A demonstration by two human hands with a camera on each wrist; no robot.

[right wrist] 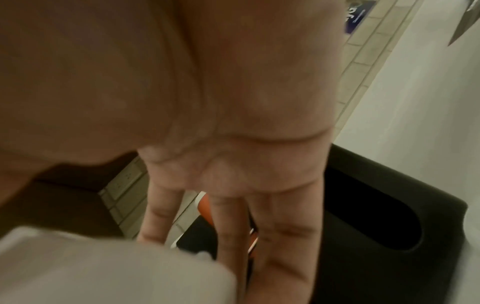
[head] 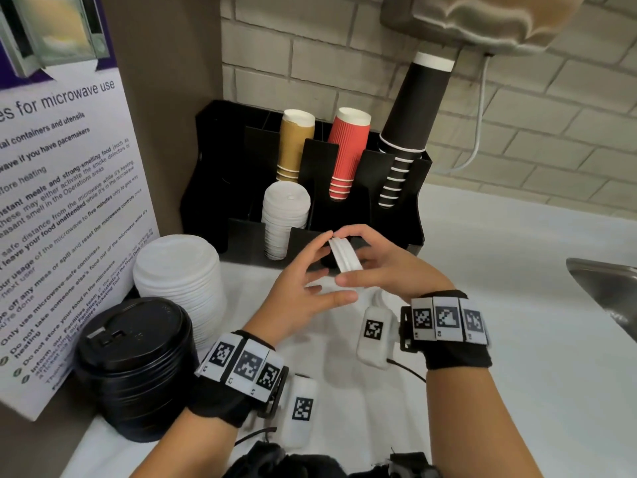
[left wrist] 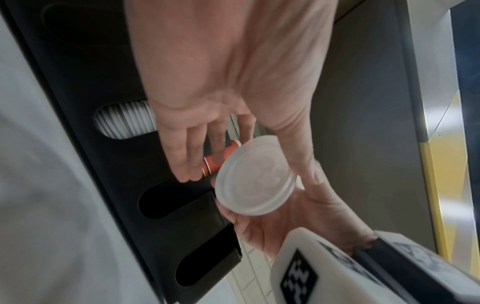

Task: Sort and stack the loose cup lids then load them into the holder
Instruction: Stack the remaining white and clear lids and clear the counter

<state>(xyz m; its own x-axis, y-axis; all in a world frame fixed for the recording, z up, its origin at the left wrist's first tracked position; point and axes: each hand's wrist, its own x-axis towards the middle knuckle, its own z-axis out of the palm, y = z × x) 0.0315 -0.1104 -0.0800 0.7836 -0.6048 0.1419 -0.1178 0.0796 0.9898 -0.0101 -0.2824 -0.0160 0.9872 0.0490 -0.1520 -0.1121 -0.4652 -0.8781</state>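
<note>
Behind right hand (head: 386, 267), white lids (head: 345, 255) half hidden.

— Walls? 
— Pale brick-pattern tile wall (head: 379, 63) at the rear; a brown panel (head: 165, 98) to the left carrying a microwave-use notice (head: 69, 201).
— Surfaces? 
— White counter (head: 517, 305); steel sink (head: 606, 288) edge at right. A white cable (head: 481, 125) hangs against the tile. Lighting even.
</note>
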